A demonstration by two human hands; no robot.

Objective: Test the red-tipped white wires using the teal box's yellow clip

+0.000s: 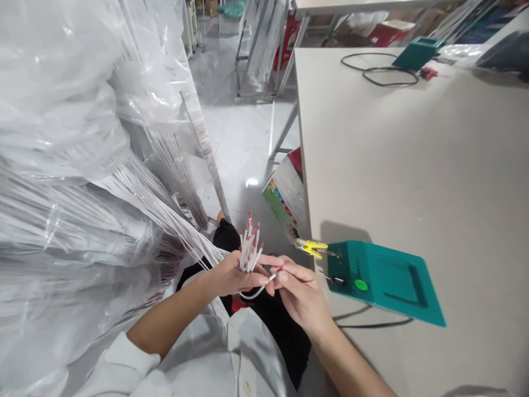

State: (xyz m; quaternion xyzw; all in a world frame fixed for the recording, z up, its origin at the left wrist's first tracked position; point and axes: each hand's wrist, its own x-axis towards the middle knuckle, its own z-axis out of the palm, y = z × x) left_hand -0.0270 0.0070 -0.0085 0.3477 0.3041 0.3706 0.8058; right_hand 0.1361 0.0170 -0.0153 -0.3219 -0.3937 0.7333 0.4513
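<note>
My left hand (239,275) is closed around a bundle of white cables (250,251), whose red-tipped ends stick up above the fist. From that hand the bundle runs back to the upper left. One cable (254,295) bends out of the bunch toward the right, its end between the fingertips of both hands. My right hand (300,289) pinches that end between thumb and finger. Right of it, a green plate-like device (388,281) with a bright green button lies at the table's edge. A yellow clip (312,247) is attached at its left side.
Large plastic-wrapped bundles of white cables (82,204) hang on the left. The white table (413,154) fills the right side. At its far end are a second green device (417,53) and a looped black cord (386,82). A printed bag (285,198) stands beside the table.
</note>
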